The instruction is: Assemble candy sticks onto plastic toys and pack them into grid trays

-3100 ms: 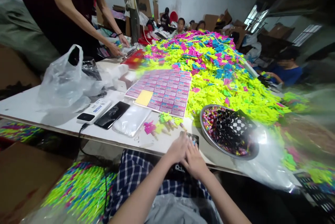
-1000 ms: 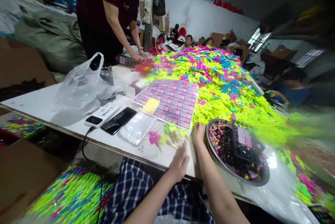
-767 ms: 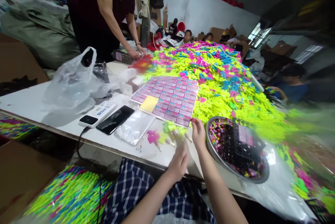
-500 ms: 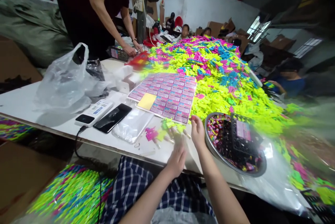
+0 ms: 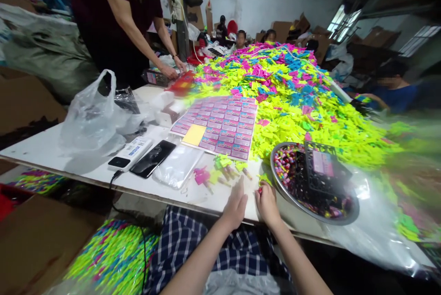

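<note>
My left hand (image 5: 236,205) is at the table's front edge, its fingers stretched forward, nothing visible in it. Beside it, my right hand (image 5: 267,203) is closed, with a small red piece (image 5: 260,190) showing at its fingertips. A yellow-green plastic piece (image 5: 264,179) is just beyond those fingers; whether they grip it too, I cannot tell. Ahead of my left hand lie several small pieces with short clear stems, including a pink piece (image 5: 201,175) and a green piece (image 5: 222,161). To the right, a round metal bowl (image 5: 275,173) holds small colourful wrapped items and black plastic racks (image 5: 322,161).
A large heap of bright plastic pieces (image 5: 292,102) covers the table's far side. Nearer are a sticker sheet (image 5: 223,125), clear bags (image 5: 177,166), a phone (image 5: 153,159), a white power bank (image 5: 131,152) and a plastic bag (image 5: 91,116). A co-worker (image 5: 120,14) stands at the left.
My right hand has come down from near the sticker sheet to the table's front, and its fingers have closed with the red piece showing. My left hand stays low. The view has shifted slightly.
</note>
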